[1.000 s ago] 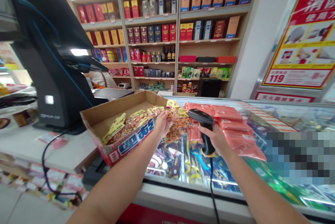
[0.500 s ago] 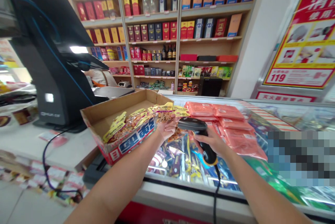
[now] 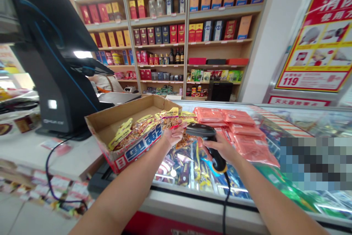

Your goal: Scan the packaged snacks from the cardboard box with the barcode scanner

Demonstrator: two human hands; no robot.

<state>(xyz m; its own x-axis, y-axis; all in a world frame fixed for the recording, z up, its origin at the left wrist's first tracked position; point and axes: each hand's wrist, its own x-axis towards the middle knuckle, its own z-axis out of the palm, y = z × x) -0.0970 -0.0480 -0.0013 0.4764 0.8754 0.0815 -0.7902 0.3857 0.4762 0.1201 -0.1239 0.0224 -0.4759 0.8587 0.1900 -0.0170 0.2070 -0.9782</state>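
My left hand (image 3: pixel 174 136) is closed on a yellow-topped snack packet (image 3: pixel 169 117) at the right end of an open cardboard box (image 3: pixel 106 120). A red light shows on the packet by my fingers. Wrapped around the handle of a black barcode scanner (image 3: pixel 201 131) is my right hand (image 3: pixel 226 148); the scanner's head points left at the packet, a short gap away. More snack packets (image 3: pixel 141 125) lie in the box. Others (image 3: pixel 189 117) lie on the glass counter behind my left hand, partly hidden.
Orange-red flat packages (image 3: pixel 238 121) are piled on the glass counter (image 3: pixel 170 182), right of the scanner. The scanner's cable (image 3: pixel 225 205) hangs over the front edge. A black checkout terminal (image 3: pixel 52 81) stands at left. Green bags (image 3: pixel 280 182) lie at right; shelves of boxed goods stand behind.
A red light now shows on the packet by my left fingers. The packet's top is tilted slightly differently. Both hands stay nearly in place with their holds unchanged.
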